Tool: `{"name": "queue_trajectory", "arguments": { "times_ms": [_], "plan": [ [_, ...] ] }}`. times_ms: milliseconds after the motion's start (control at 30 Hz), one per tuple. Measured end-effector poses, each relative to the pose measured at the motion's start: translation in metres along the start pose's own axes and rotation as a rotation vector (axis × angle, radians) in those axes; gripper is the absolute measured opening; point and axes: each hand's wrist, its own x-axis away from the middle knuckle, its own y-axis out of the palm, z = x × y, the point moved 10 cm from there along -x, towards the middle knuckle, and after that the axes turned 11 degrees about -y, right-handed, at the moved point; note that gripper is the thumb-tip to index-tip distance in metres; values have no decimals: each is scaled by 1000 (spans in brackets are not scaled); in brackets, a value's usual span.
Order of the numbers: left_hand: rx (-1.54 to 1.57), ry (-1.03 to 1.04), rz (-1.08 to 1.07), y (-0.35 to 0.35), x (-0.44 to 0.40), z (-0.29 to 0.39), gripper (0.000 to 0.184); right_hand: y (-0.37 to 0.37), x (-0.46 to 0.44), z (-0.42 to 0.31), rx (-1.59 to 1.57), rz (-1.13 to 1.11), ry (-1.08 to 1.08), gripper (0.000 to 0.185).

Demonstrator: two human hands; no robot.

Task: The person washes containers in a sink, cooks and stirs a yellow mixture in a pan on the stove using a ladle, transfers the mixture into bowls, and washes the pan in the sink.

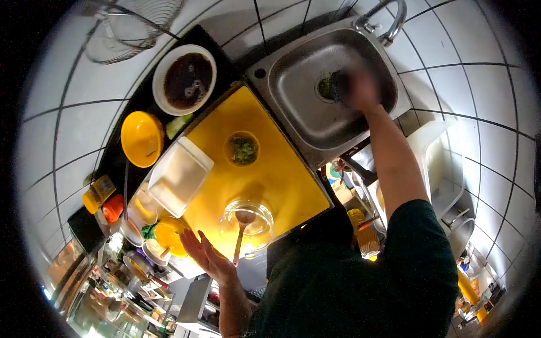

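Since the head view is all we get, surface and room first: one yellow board (282, 186) lies on a dark counter (225, 62), right beside one metal sink (304, 124) with one tap (399, 25), and white tiled walls (451, 50) wrap around the lot.

Quick head count. One small bowl (229, 147) of chopped greens (244, 149) sits on the board, plus one clear bowl (266, 219) with one spoon (240, 242) leaning in it. One white tub (180, 174) is at the board's edge. Past that there's one white bowl (158, 84) of dark liquid (189, 81), one yellow bowl (132, 138), and one pale green piece (178, 125) near both.

Hands: the left hand (211, 256) is empty, palm open, fingers stretched out with a gap between them, just beside the spoon's handle. Can't tell if they touch. The right hand (358, 87) is over the sink and badly blurred, so no clue what its fingers are doing or whether it's holding anything. Right next to it, one clump of dark greens (327, 87) sits at the drain, inside the sink.
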Motion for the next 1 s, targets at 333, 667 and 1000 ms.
{"name": "queue_trajectory", "arguments": {
  "times_ms": [333,667,1000],
  "plan": [
    [99,121,-138,52,14,52,54,66,52,39,-428,-431,247,26],
    [-1,204,-156,56,18,60,51,56,-80,67,-208,-578,57,32],
    [-123,223,-102,20,26,50,59,101,-26,27,-287,-1191,368,60]
  ]
}}
